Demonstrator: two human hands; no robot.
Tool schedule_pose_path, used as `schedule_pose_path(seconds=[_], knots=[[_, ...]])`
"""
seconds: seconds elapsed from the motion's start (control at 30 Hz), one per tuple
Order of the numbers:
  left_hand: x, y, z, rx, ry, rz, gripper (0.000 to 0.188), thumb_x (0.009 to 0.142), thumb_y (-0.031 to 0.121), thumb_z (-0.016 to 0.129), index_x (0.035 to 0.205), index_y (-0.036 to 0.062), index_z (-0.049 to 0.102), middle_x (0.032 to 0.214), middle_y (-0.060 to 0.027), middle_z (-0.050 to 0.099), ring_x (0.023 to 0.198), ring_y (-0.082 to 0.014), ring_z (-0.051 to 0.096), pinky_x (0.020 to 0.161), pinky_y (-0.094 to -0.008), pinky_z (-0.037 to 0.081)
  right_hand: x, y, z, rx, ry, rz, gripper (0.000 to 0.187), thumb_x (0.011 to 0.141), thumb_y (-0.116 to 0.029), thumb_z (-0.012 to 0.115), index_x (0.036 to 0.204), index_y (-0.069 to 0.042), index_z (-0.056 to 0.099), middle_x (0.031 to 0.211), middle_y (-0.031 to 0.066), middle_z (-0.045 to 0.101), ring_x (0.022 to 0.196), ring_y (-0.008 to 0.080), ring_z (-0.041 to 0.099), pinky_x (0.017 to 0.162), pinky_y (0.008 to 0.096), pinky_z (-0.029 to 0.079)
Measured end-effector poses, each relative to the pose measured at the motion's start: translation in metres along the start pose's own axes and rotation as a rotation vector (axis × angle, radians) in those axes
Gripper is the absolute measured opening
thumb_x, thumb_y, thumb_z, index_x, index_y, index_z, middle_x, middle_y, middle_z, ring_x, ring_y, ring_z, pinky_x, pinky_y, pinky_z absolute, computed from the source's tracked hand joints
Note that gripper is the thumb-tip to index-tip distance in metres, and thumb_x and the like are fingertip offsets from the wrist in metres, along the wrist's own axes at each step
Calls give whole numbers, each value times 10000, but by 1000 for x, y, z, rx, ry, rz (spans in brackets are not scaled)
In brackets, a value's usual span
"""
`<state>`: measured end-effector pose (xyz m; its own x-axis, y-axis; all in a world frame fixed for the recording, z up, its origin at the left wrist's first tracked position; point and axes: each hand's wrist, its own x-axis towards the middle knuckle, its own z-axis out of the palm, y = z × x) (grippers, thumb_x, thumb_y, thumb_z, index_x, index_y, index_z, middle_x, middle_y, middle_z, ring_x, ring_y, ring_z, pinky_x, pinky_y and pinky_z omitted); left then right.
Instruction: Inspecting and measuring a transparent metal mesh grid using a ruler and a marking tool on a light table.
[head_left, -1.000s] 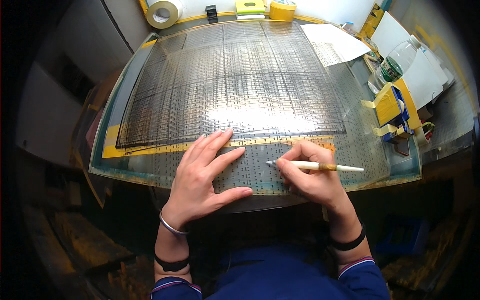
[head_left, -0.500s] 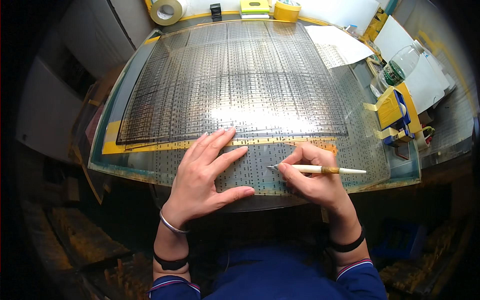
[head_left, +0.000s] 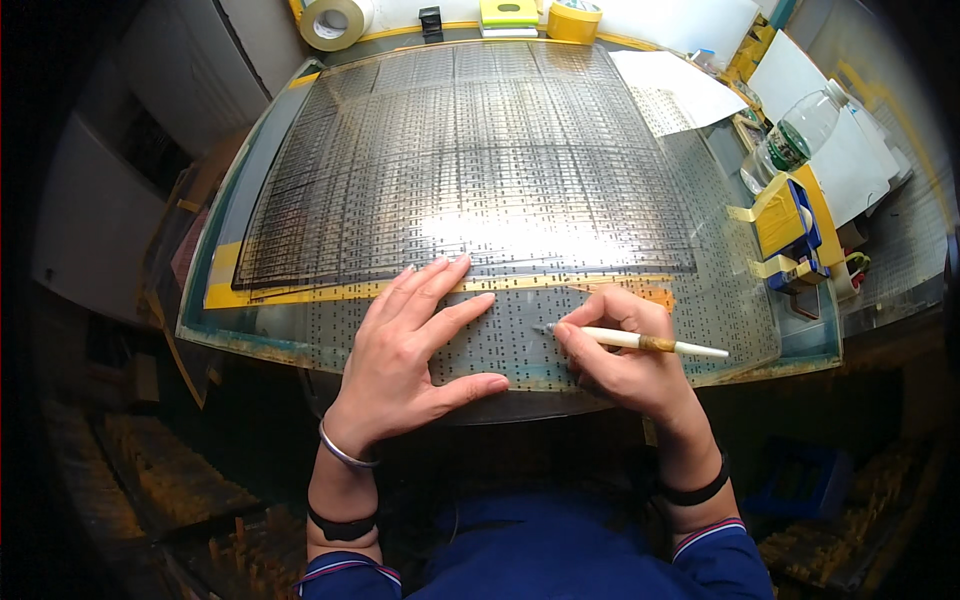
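Observation:
A clear film sheet (head_left: 520,345) printed with rows of small dark marks lies over the glass-topped table. My left hand (head_left: 405,345) rests on it, open, with the fingers spread and the fingertips near a yellow strip (head_left: 330,293). In my right hand (head_left: 625,350) is a slim white dip pen (head_left: 620,338) with a brownish band, pinched between thumb and fingers. Its metal tip points left and sits at the film, just right of my left hand. Beyond both hands, a dense dark grid pattern (head_left: 460,150) covers most of the surface, with a bright glare on it.
Along the back edge stand a tape roll (head_left: 335,22), a small black holder (head_left: 431,22), a yellow-green box (head_left: 509,14) and a yellow roll (head_left: 574,20). At the right are a white paper (head_left: 680,90), a plastic bottle (head_left: 800,135) and a blue-and-yellow tape dispenser (head_left: 790,235).
The pen has tilted slightly in my right hand: its rear end has dropped a little. My left hand stays in the same place.

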<state>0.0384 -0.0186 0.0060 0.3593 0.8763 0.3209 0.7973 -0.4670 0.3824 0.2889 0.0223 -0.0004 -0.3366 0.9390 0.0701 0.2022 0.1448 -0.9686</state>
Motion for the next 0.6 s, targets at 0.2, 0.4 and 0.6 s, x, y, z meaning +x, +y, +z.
schedule_pose_path(seconds=[0.2, 0.4, 0.6], knots=[[1, -1, 1, 2, -2, 10, 718, 776, 550, 802, 1331, 118, 654, 1510, -164, 509, 1426, -350, 443, 1197, -527, 295, 1, 1, 3, 16, 50, -5, 116, 871, -77, 764, 848, 11, 691, 704, 38, 664, 630, 54, 583, 547, 233, 444], [1, 0, 0, -4, 6, 13, 705, 781, 540, 800, 1322, 111, 659, 1505, -169, 510, 1424, -355, 443, 1192, -526, 297, -1, -3, -3, -51, -67, -54, 116, 877, -82, 769, 860, 11, 702, 707, 28, 669, 636, 45, 579, 550, 232, 446], [-1, -1, 1, -4, 9, 8, 702, 784, 540, 795, 1320, 108, 661, 1502, -170, 512, 1423, -357, 443, 1192, -524, 299, 1, -6, 7, 5, 58, -16, 124, 876, -86, 773, 844, 12, 705, 707, 27, 671, 636, 43, 580, 551, 230, 445]])
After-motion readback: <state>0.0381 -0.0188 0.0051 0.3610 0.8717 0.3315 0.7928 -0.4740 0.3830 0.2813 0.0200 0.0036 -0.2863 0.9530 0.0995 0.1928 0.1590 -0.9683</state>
